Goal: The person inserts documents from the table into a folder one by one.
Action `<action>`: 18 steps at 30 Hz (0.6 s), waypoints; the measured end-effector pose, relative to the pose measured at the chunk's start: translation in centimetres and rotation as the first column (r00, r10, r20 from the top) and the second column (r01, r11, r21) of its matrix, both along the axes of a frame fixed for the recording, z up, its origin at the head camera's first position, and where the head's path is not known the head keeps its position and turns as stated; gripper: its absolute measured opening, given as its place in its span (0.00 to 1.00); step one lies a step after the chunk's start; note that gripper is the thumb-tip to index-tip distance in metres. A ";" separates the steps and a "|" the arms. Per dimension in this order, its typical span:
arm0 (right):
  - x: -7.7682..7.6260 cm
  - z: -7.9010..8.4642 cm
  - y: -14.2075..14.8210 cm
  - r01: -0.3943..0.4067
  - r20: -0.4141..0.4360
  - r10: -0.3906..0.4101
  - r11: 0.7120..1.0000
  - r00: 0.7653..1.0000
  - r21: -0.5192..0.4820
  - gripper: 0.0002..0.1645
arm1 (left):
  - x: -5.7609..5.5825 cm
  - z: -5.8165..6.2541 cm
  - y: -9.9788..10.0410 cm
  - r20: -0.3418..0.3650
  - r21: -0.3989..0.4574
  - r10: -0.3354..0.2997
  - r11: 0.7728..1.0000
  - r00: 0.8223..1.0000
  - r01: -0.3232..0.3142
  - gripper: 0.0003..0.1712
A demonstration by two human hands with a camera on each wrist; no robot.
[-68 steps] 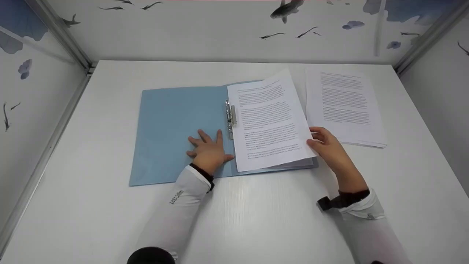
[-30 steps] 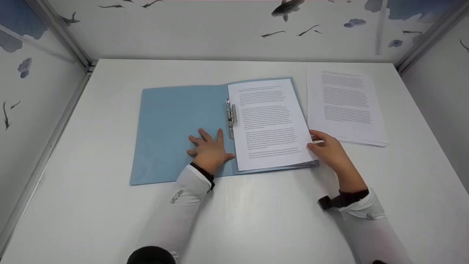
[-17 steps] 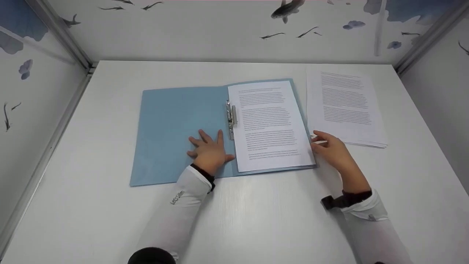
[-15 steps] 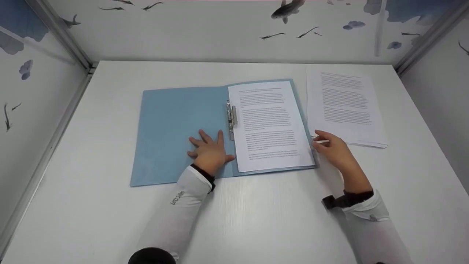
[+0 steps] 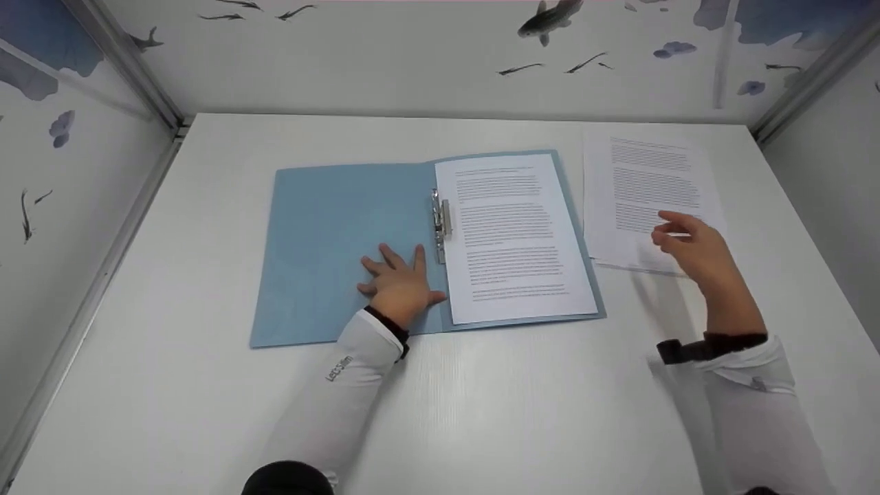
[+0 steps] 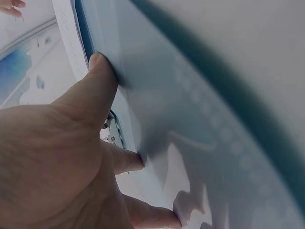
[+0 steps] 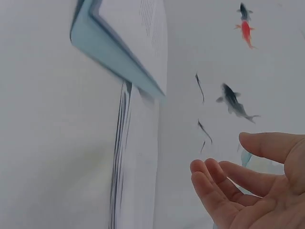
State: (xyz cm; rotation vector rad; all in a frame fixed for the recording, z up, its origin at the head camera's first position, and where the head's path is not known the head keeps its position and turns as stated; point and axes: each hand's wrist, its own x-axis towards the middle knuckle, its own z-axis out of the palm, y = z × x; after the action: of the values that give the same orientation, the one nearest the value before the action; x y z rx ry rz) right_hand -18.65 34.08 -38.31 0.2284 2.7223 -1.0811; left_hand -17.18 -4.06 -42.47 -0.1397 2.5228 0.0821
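Head view: a white surface point(image 5: 522, 405) meets a fish-printed panel point(image 5: 412, 69) beyond the open blue folder point(image 5: 330, 227). Lettering on the sleeve point(image 5: 323, 405) before the folder is unclear. Inside the folder, printed sheets point(image 5: 522, 240) lie beside its clip point(image 5: 441, 227), text too small to read. The left hand point(image 5: 399, 292) rests spread on the folder; the right hand point(image 5: 698, 251), grasping nothing, hovers above the paper stack point(image 5: 632, 185) right of the folder.

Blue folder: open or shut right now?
Open: the blue folder lies spread on the table, with the left hand on one side and a printed sheet on the other.
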 end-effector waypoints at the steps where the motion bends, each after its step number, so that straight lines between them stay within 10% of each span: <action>1: -0.4 0.2 0.6 0.008 0.000 -0.008 1.000 1.000 0.012 0.39 | 0.0 0.0 0.0 -0.002 -0.001 -0.001 1.000 1.000 0.001 0.55; 18: -5.1 -0.6 8.5 0.034 0.223 -0.099 0.960 0.970 0.278 0.48 | 0.0 0.3 -0.1 0.019 -0.003 -0.008 1.000 1.000 0.008 0.56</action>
State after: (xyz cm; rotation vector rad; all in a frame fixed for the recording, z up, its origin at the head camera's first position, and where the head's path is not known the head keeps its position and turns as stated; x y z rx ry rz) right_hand -23.75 42.61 -38.86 0.4629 2.6521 -0.6407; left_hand -17.21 -4.14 -42.17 -0.1310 2.5040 0.0731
